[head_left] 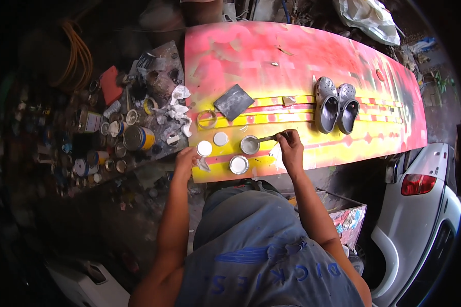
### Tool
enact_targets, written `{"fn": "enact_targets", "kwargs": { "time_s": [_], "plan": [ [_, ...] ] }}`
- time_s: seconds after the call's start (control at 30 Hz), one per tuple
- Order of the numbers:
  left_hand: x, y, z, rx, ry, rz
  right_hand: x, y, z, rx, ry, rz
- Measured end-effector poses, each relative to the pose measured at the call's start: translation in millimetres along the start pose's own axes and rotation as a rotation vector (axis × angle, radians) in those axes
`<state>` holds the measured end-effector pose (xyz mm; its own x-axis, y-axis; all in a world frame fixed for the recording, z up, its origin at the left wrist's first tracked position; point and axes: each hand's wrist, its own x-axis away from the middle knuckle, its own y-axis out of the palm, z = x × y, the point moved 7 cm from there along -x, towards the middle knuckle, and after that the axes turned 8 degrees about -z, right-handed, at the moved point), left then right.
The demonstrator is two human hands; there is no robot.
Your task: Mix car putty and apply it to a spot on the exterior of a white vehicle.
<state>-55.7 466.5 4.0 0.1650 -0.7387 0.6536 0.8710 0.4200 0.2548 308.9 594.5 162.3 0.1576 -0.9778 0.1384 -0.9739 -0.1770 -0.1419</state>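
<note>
Pink and yellow paint covers the long board [292, 48], whose near edge lies just in front of the person's grey shirt [251, 220]. Closest on it stands an open can of white [238, 165], between the two hands and touched by neither. At the board's near left corner, the left hand [186, 159] has its fingers around a round white cup or lid [204, 148]; I cannot tell which. To the other side, the right hand [291, 147] pinches a thin stick [266, 138], its far end at the mouth of a can of grey [250, 145], just behind the white one. A loose white lid [221, 139] lies beside them.

These cans stand close together and nothing visible braces the grey one, so a hard sideways push of the stick could tip it into its neighbour. Lifting the stick wet could drip on the board, and tilting the white piece, if it holds liquid, could spill it.

Farther back lie a tape roll [207, 119] and a dark flat sheet [233, 102], within reach of any spill. Beyond, a pair of clogs [327, 105] sits well apart to the right, and a pale plastic bag [369, 20] lies past the far edge.
</note>
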Motion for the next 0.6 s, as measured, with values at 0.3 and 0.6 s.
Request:
{"fn": "enact_targets", "kwargs": {
  "time_s": [0.3,0.6],
  "plan": [
    [-84.3,177.6,84.5,-0.43,0.054,-0.376,14.6,17.8,17.3,0.156,0.002,0.016],
    [-168.1,293.1,24.2,-0.906,0.061,-0.643,32.7,24.7,0.0,0.21,0.077,0.054]
  ]
}}
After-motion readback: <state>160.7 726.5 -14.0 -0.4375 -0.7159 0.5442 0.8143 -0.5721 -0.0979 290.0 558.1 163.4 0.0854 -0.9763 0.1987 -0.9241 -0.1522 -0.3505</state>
